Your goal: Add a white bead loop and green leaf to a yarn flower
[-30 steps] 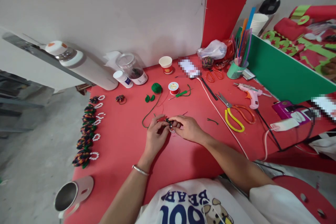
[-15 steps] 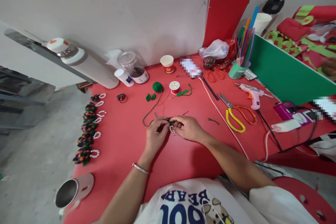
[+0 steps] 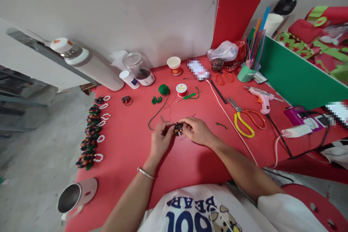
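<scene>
Between my two hands is a small dark multicoloured crocheted piece [image 3: 178, 129] with a loop of white beads [image 3: 181, 135] hanging from it. My left hand [image 3: 162, 135] pinches its left edge between thumb and fingertips. On the opposite side, my right hand [image 3: 196, 130] grips it with bent fingers that hide part of it. Beyond my hands lie a green yarn ball [image 3: 163, 89] with its strand trailing toward my left hand, two small green crocheted leaves [image 3: 156, 100], a red thread spool [image 3: 181, 90] and a green-handled crochet hook [image 3: 189, 96].
Several crocheted pieces with bead loops [image 3: 91, 130] line the table's left edge, near a metal mug [image 3: 78, 195]. Scissors with yellow and orange handles [image 3: 246, 119], a pink glue gun [image 3: 261, 98] and a white cable [image 3: 233, 123] lie right. A paper cup [image 3: 174, 66] stands behind.
My right fingers have shifted slightly up and right on the piece, so more of its multicoloured yarn shows between my hands. The bead loop has moved a little to the right.
</scene>
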